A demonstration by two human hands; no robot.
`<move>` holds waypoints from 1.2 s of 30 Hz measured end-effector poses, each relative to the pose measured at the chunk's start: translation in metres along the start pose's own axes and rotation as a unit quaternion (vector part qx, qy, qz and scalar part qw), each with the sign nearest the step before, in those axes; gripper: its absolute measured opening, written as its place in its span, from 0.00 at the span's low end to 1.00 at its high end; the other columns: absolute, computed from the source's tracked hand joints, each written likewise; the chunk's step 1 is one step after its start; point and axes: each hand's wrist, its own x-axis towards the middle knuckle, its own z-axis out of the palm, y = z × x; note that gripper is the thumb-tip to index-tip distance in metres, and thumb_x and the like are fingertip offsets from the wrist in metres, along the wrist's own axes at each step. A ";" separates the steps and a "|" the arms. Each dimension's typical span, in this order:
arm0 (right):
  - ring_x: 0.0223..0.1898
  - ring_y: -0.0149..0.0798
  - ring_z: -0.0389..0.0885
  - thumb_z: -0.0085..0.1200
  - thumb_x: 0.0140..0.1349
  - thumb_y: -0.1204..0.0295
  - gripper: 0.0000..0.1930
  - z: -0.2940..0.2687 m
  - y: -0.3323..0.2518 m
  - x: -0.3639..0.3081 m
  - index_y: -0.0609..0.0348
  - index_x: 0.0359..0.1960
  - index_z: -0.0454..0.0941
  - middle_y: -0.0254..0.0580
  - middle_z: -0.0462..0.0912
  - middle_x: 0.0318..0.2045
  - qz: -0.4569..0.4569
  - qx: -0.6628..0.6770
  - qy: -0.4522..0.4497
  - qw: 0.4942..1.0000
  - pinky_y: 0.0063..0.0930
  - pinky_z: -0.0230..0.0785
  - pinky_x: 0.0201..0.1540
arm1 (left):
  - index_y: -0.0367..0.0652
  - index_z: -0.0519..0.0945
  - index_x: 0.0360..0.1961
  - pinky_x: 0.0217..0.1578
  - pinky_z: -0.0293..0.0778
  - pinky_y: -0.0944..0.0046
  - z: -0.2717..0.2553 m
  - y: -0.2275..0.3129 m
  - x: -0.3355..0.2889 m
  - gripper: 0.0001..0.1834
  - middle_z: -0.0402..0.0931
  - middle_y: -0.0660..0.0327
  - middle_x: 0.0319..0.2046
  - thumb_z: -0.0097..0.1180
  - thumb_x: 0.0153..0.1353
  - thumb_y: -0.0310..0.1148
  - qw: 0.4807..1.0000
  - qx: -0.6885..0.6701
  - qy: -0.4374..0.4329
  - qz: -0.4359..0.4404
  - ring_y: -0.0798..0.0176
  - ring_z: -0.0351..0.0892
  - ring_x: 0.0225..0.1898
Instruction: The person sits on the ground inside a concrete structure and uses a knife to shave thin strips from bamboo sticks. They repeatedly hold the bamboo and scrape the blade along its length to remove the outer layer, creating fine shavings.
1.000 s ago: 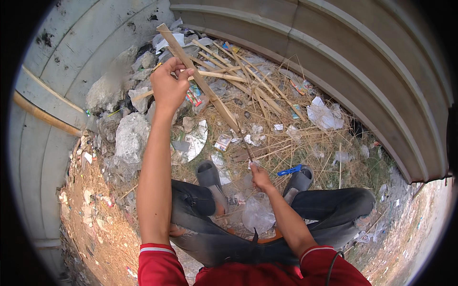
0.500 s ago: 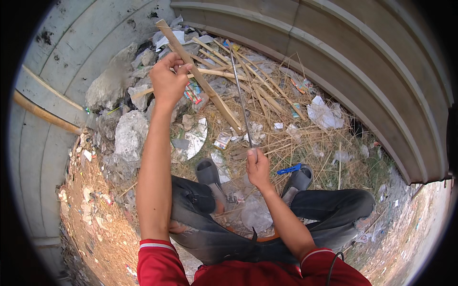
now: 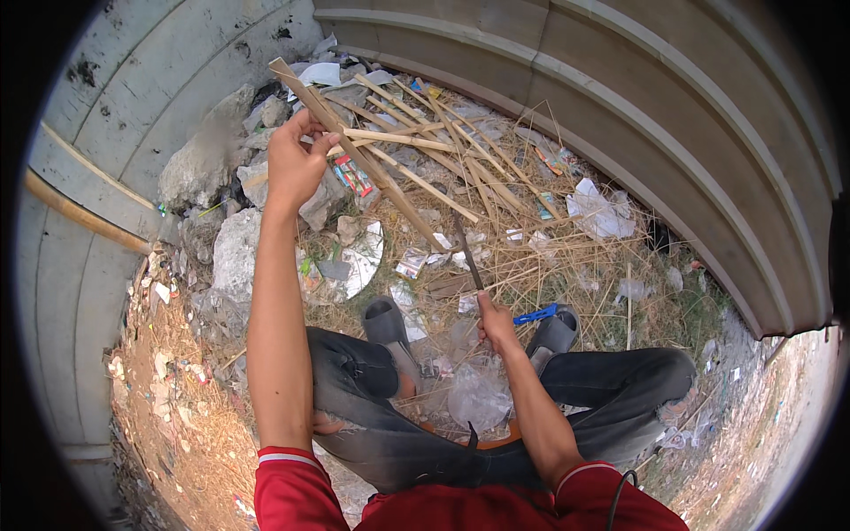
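My left hand [image 3: 297,164] is closed around the upper part of a flat bamboo strip [image 3: 390,190], which slants down to the right, its lower end near the litter. In my right hand [image 3: 498,323] is the handle end of a long knife [image 3: 468,252], a narrow dark blade pointing away from me, its far end close to the strip's lower end. Whether blade and strip touch, I cannot tell. Beyond them, several thin split bamboo sticks [image 3: 482,164] lie crossed over dry straw.
A blue box cutter [image 3: 536,314] lies by my right sandal [image 3: 556,329]. Grey rocks [image 3: 239,252] stand at the left, with scraps of paper and plastic [image 3: 600,212] about. A ribbed metal sheet [image 3: 646,115] curves along the far right, and a pale panel wall [image 3: 115,133] rises at the left.
The knife has swung down and toward me, so its blade looks much shorter. My right hand has dropped slightly to the right; the strip and my left hand have shifted a little left and down.
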 end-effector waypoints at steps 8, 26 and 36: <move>0.34 0.57 0.86 0.59 0.62 0.51 0.25 -0.030 -0.108 -0.015 0.67 0.39 0.85 0.60 0.85 0.28 -0.288 -0.225 0.192 0.911 0.43 0.74 0.39 | 0.41 0.71 0.53 0.49 0.78 0.61 0.002 -0.007 -0.014 0.12 0.83 0.58 0.42 0.47 0.76 0.36 0.981 -0.171 -0.045 -0.082 0.63 0.82 0.48; 0.33 0.32 0.80 0.58 0.66 0.47 0.31 -0.032 -0.111 0.015 0.65 0.53 0.75 0.44 0.84 0.39 -0.085 0.388 -0.058 0.916 0.28 0.77 0.39 | 0.48 0.68 0.53 0.55 0.73 0.52 -0.117 0.061 -0.069 0.10 0.66 0.65 0.34 0.47 0.73 0.26 0.819 -0.556 0.027 0.138 0.65 0.69 0.41; 0.28 0.33 0.81 0.60 0.66 0.62 0.18 -0.043 -0.149 -0.024 0.68 0.46 0.77 0.42 0.82 0.34 -0.138 0.445 -0.080 0.881 0.29 0.77 0.34 | 0.50 0.65 0.24 0.36 0.60 0.66 -0.162 0.116 -0.202 0.16 0.55 0.71 0.19 0.59 0.64 0.30 0.697 -0.688 0.125 0.161 0.70 0.57 0.24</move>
